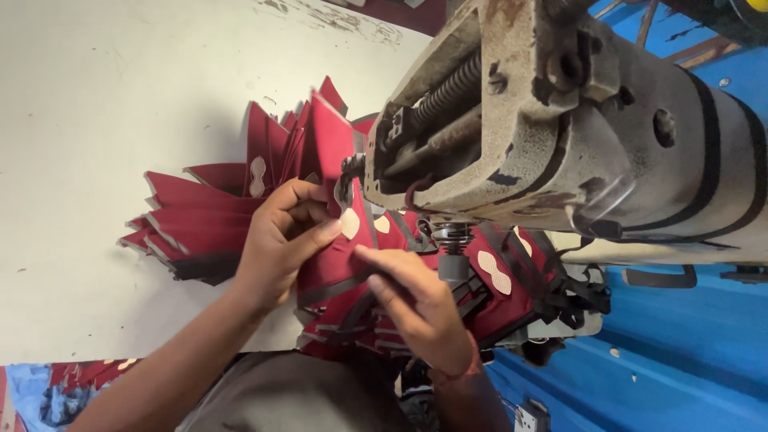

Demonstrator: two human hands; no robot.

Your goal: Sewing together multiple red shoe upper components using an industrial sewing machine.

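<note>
My left hand [280, 240] pinches a dark red fabric piece [340, 200] with a small cream patch, holding it up against the needle area of a worn grey sewing machine [552, 120]. My right hand [416, 300] presses its fingers flat on the lower part of the same red piece, just left of the machine's post [453, 256]. A chain of joined red pieces [520, 280] with cream patches and black straps trails off to the right under the machine head.
A fanned pile of red fabric pieces [208, 216] lies on the white table [96, 120] to the left. Blue surfaces [688, 352] sit at the right and below. More red pieces [88, 372] show at the bottom left.
</note>
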